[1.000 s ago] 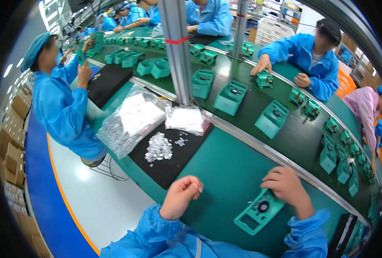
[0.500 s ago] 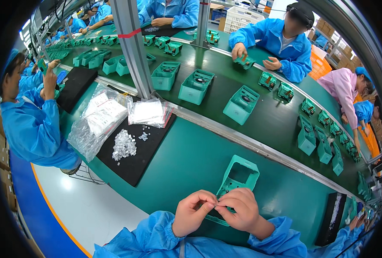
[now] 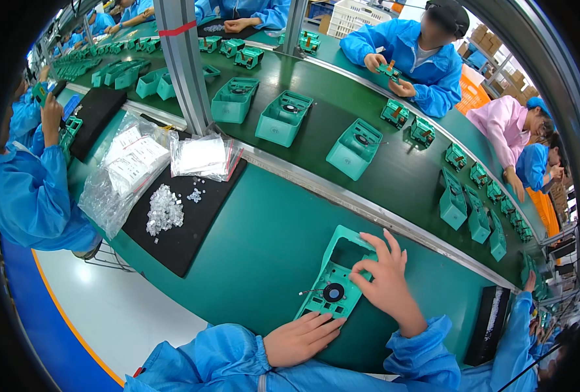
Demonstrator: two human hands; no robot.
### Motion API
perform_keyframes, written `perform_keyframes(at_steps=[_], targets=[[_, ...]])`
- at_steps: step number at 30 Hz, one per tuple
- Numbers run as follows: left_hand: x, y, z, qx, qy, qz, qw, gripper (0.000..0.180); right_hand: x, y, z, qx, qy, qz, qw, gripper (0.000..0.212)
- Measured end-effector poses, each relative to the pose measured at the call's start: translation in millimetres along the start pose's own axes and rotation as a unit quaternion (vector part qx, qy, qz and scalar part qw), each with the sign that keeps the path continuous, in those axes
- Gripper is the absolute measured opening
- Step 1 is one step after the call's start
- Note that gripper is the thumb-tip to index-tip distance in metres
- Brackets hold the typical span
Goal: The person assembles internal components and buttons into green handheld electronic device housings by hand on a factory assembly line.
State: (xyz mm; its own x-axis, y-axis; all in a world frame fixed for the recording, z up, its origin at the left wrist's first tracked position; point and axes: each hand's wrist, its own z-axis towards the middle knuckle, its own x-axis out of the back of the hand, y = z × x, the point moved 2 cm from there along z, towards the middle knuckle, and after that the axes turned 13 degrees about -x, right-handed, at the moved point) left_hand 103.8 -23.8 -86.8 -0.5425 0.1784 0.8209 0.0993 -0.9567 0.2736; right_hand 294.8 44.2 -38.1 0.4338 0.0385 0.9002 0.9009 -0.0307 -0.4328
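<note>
Green plastic frame [image 3: 337, 281] lies flat on green bench [image 3: 251, 242], close to body. Right hand [image 3: 385, 281] on frame's right side, fingers spread wide, pressing, gripping nothing. Left hand [image 3: 300, 338] flat at frame's near end, fingers loosely together, steadying. Step judged: seating part beside small black fan [image 3: 333, 292]. Next move calls for firm, even fingertip pressure. Part under right palm hidden; thin wire by fan hard to make out.

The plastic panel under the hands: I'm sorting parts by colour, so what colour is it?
Teal green plastic panel, with a small black round part; seen in the head view.
</note>
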Motion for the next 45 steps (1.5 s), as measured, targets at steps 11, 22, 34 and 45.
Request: perform_keyframes(at_steps=[11, 22, 34, 45], targets=[[-8, -2, 2, 0.036, -0.017, -0.064, 0.997, 0.039, -2, -17, 13, 0.012, -0.006, -0.104, 0.995, 0.01], [-10, -3, 1, 0.035, -0.017, -0.089, 0.995, 0.044, -3, -16, 21, -0.04, -0.044, -0.089, 0.994, 0.01], [-9, -2, 2, 0.045, -0.021, -0.104, 0.993, 0.04, -2, -17, 15, -0.022, -0.017, -0.11, 0.994, 0.01], [-13, -5, 1, 0.04, 0.003, -0.089, 0.995, 0.043, 1, -15, 18, -0.05, -0.054, -0.07, 0.995, 0.008]])
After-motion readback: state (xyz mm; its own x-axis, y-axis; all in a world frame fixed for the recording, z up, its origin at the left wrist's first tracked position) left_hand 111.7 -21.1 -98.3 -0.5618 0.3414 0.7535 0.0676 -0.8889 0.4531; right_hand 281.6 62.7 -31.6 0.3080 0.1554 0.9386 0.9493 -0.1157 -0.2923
